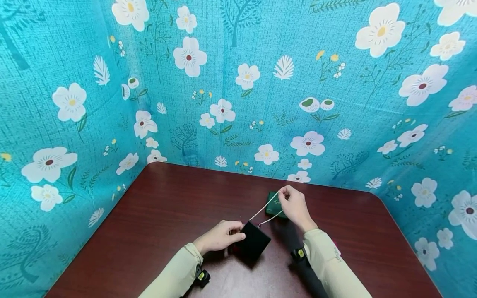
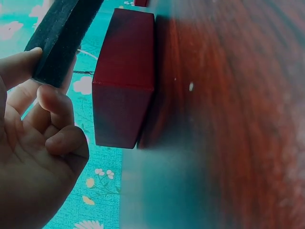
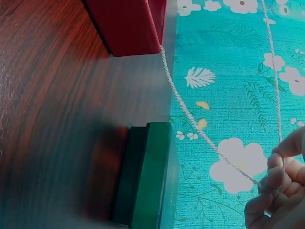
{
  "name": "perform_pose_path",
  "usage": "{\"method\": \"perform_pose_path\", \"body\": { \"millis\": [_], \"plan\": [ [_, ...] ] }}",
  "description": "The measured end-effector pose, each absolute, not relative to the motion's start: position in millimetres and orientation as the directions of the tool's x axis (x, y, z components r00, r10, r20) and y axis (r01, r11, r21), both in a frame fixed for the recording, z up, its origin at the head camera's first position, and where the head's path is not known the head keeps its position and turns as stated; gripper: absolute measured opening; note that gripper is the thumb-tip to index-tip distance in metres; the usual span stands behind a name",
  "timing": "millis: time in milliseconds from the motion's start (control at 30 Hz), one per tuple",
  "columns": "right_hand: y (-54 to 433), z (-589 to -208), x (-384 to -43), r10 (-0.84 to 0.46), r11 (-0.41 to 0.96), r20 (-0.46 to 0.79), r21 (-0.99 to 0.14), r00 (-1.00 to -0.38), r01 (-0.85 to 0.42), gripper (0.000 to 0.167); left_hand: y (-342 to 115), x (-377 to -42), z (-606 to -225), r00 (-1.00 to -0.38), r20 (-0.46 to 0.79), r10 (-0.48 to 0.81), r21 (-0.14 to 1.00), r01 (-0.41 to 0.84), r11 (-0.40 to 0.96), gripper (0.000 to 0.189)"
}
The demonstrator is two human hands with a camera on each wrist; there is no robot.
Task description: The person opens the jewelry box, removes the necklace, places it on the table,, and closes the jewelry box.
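Note:
My left hand (image 1: 220, 236) pinches a flat black square pad (image 1: 253, 242) by its edge, thumb on one face and fingers behind. Under the tilted pad is an open red box (image 2: 125, 55), mostly hidden from above. With its fingertips, my right hand (image 1: 296, 207) holds up the far end of a pale, twisted rope-chain necklace (image 1: 265, 205). Two strands of it run taut down to the pad and box. One strand meets the rim of the red box in the right wrist view, where the fingers (image 3: 274, 179) close on the loop.
A small green box (image 1: 273, 198) with lettering on its lid lies behind the right hand, beneath the necklace. The dark red wooden table (image 1: 186, 194) ends at a blue flowered cloth (image 1: 223, 136). Another red item (image 2: 140, 2) peeks in at the top of the left wrist view.

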State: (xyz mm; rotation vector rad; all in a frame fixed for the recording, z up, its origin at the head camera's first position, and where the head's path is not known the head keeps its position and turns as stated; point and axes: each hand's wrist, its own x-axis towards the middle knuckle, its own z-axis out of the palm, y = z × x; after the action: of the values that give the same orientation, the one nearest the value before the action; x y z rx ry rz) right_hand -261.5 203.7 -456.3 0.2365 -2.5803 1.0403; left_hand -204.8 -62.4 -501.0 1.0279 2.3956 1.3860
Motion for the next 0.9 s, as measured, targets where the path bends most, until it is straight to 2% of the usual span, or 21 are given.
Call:
{"method": "perform_pose_path", "body": {
  "millis": [300,900],
  "plan": [
    [206.5,-445.0,-257.5,-0.042,0.701,0.354,-0.656,-0.934,-0.28,0.011,-63.7,-204.6,-503.3,-0.783,0.153,0.603,0.821,0.44,0.363,0.016],
    [212.8,-445.4,-256.5,-0.046,0.681,0.317,-0.684,-0.947,-0.262,0.015,-68.1,-203.5,-503.1,-0.788,0.154,0.596,0.825,0.435,0.362,0.012]
  ]
}}
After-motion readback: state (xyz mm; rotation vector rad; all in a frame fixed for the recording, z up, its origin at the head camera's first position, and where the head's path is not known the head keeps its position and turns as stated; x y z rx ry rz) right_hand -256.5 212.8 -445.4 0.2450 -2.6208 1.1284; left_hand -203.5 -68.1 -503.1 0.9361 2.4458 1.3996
